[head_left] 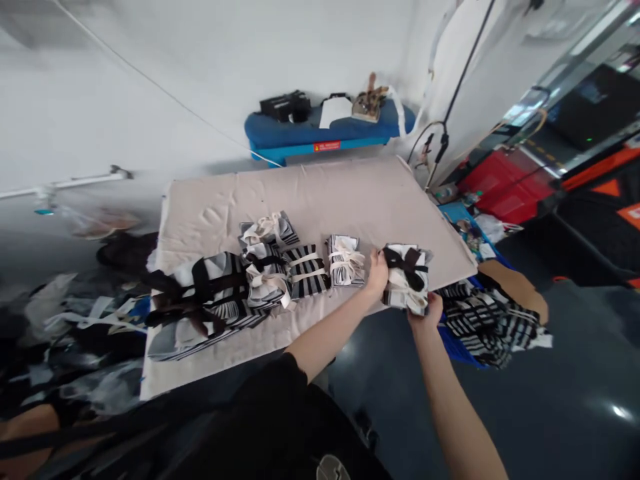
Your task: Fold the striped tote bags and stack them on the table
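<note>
A bundle of folded black-and-white striped cloth (395, 293), tied with a dark brown strip, is held between my two hands at the table's front right edge. My left hand (378, 272) grips its left side, the thumb by the dark tie. At its lower right corner my right hand (426, 315) has hold of it, some fingers hidden underneath. Just left of my left hand lies a similar bundle tied with cream strips (346, 260). Further left sit a striped bundle with two cream bands (306, 270) and several more tied bundles (267, 283).
The cloth-covered table (300, 193) slopes across the view. Behind it stands a blue padded board (330, 130) with tools on it. A blue crate (457, 343) of striped cloth is at the right, a red box (505, 183) beyond. Cloth and plastic scraps (95, 347) heap at left.
</note>
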{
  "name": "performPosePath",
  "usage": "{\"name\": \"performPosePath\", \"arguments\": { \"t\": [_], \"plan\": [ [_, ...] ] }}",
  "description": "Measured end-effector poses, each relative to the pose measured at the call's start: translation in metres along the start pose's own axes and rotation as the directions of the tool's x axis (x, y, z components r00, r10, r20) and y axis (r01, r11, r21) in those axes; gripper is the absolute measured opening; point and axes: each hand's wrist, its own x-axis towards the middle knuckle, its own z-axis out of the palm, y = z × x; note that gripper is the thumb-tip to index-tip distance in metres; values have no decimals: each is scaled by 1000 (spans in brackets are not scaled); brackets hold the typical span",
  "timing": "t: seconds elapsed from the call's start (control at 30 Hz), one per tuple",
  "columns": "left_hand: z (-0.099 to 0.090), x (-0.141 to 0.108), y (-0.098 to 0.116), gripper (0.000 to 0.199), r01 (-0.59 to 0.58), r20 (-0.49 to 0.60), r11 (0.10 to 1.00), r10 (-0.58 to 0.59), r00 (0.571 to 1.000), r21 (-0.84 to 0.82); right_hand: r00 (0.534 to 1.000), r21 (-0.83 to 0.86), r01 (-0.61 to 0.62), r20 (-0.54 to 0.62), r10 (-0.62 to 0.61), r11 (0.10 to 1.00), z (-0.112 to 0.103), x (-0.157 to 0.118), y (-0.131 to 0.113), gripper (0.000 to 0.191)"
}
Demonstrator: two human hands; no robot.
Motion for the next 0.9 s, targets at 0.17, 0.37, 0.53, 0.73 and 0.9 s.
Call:
{"name": "performPosePath", "arguments": {
  "t": [0.17,0.37,0.53,0.73,0.9],
  "plan": [
    [-26,6,-45,73,59,-51,976,-49,997,209,979,-143,-199,-61,192,969,44,31,23,25],
    [-73,-29,-65,75,-49,189,863,-54,980,503,974,-294,-218,-124,189,931,36,42,47,31],
    [-175,-83,38,34,-231,344,819,44,938,525,987,-340,6,-148,-59,941,8,36,51,33],
    [-291,-77,153,31,-198,86,286,360,929,938,959,-449,256,8,-283,856,-26,0,58,29],
    [-330,-37,161,39,-86,89,-21,239,967,996,925,-651,379,284,-252,658,-12,-20,69,32]
  ]
}}
